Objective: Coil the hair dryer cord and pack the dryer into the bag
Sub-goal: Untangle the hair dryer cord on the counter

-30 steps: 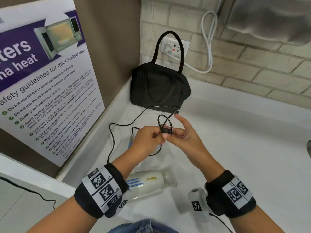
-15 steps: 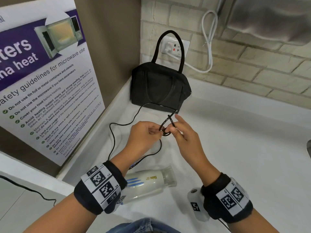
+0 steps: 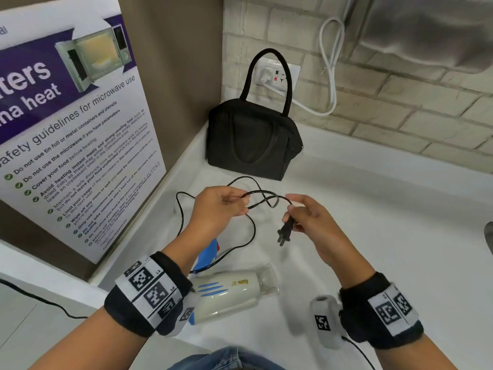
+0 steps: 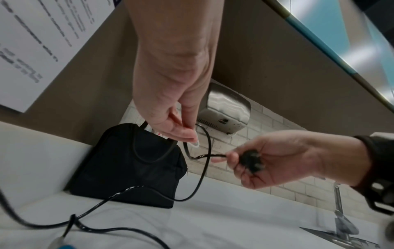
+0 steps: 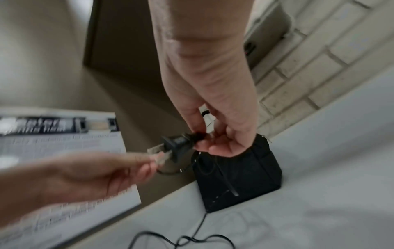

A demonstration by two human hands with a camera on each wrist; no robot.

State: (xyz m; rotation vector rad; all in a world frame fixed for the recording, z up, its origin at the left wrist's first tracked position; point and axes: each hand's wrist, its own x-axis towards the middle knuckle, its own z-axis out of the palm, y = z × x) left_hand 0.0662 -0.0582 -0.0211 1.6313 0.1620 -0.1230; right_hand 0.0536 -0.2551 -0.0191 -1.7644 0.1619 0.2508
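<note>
A cream hair dryer [image 3: 229,292] with blue stripes and a blue handle lies on the white counter [image 3: 373,236], near my left wrist. Its black cord [image 3: 250,231] loops loosely over the counter and rises to my hands. My left hand [image 3: 221,206] pinches the cord [image 4: 208,143] above the counter. My right hand [image 3: 306,214] pinches the cord just behind the black plug [image 3: 285,232], whose prongs hang down; the plug [image 5: 177,144] shows in the right wrist view too. A short stretch of cord crosses between the hands. The black bag [image 3: 253,140] stands zipped in the back corner, handle up.
A microwave safety poster [image 3: 66,129] leans on the left wall. A wall socket [image 3: 277,76] with a white cable [image 3: 330,68] sits behind the bag. A steel hand dryer [image 3: 426,30] hangs at upper right, and a tap [image 4: 341,210] stands at the right.
My hands have pulled apart: the small loop held between them has opened out, and the plug now hangs free from my right hand.
</note>
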